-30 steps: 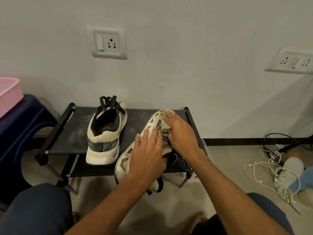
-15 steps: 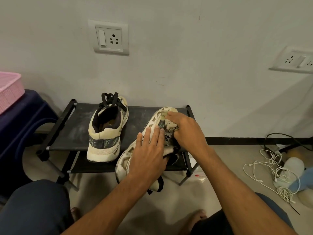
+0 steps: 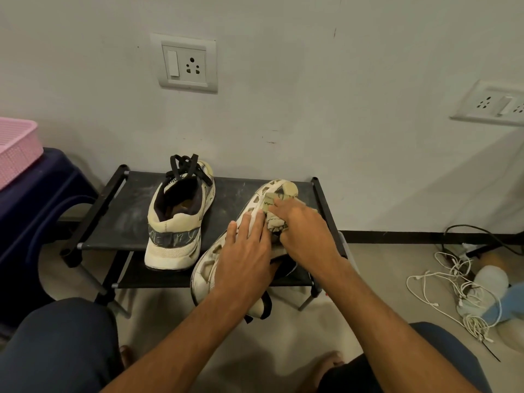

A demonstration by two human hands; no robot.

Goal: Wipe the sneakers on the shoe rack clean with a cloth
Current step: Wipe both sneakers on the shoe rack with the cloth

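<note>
Of the 2 sneakers, the one I am working on, the tipped sneaker (image 3: 280,188), lies on its side across the right half of the shoe rack (image 3: 122,219). Its long axis runs on a slant. The toe points away from me toward the back right corner by the wall, and the heel comes toward me and hangs past the rack's front edge.

My left hand (image 3: 243,259) lies flat on the middle of it, fingers straight and close together, pressing it down so it cannot roll. My right hand (image 3: 306,234) sits just beyond and to the right, nearer the toe. It grips the wadded cloth (image 3: 273,211), with the forefinger laid along the top and the other fingers curled round the wad (as far as I can make out). The cloth touches the upper just short of the toe cap.

So I judge the next stroke belongs to the right hand and should follow that slanted axis, either out to the toe or back toward my left fingers, which lie right beside the cloth.

The second sneaker (image 3: 177,222) stands upright on the left half of the rack with its heel toward me. Neither hand touches it.
</note>
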